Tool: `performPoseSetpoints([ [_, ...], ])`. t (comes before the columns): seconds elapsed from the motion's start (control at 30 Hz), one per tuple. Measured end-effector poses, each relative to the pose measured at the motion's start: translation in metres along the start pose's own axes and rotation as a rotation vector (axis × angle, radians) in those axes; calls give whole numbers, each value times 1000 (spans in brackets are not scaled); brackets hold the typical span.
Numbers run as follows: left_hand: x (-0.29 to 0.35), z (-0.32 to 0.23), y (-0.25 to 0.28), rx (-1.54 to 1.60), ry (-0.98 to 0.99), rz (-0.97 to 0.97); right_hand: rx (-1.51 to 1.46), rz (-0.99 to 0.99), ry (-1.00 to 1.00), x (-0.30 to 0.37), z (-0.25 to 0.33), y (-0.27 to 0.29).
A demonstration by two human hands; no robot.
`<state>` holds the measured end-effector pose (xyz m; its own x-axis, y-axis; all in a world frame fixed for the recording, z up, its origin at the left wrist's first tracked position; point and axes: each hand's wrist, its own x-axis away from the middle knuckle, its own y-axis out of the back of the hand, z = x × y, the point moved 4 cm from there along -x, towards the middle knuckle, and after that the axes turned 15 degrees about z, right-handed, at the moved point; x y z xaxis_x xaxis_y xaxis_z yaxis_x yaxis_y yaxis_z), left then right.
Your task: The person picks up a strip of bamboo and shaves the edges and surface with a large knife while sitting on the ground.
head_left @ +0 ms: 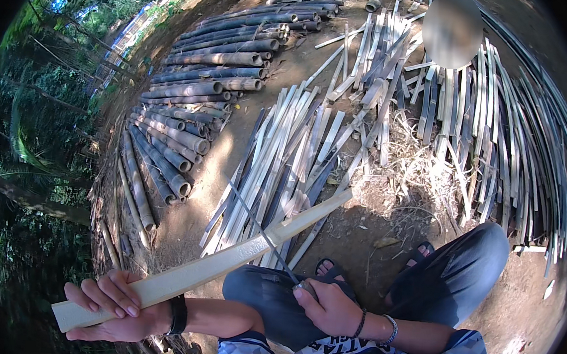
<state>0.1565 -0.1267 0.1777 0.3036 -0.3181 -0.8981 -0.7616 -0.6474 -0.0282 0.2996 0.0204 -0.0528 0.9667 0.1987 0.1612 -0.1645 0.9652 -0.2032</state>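
My left hand [110, 306] is wrapped round the near-left end of a long pale bamboo strip [216, 265]. The strip slants up to the right across my left knee, its inner face turned up. In front of my body, my right hand [332, 308] is closed on the handle of a long, thin-bladed knife [248, 207]. The blade points up and to the left and crosses the strip near its middle. Whether its edge bites into the strip I cannot tell. The handle is mostly covered by my fingers.
Many split bamboo strips [264, 169] lie just beyond my knees, with more strips [500, 134] along the right. Whole bamboo poles [204, 91] are stacked at the far left. Curled shavings [411, 160] cover the ground ahead of my sandalled feet. Trees [32, 157] stand at left.
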Motion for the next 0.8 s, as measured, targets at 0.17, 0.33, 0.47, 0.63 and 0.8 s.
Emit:
performPoseSetpoints([
  [0.17, 0, 2, -1, -1, 6, 7, 127, -31, 74, 0, -3, 5],
  [0.33, 1, 1, -3, 2, -4, 9, 16, -5, 94, 3, 8, 0],
  [0.47, 1, 1, 1, -33, 23, -24, 30, -27, 45, -3, -11, 8],
  [0.63, 1, 1, -5, -1, 14, 9, 75, -24, 84, 1, 3, 7],
  [0.8, 1, -1, -4, -29, 17, 26, -33, -32, -91, -1, -27, 8],
])
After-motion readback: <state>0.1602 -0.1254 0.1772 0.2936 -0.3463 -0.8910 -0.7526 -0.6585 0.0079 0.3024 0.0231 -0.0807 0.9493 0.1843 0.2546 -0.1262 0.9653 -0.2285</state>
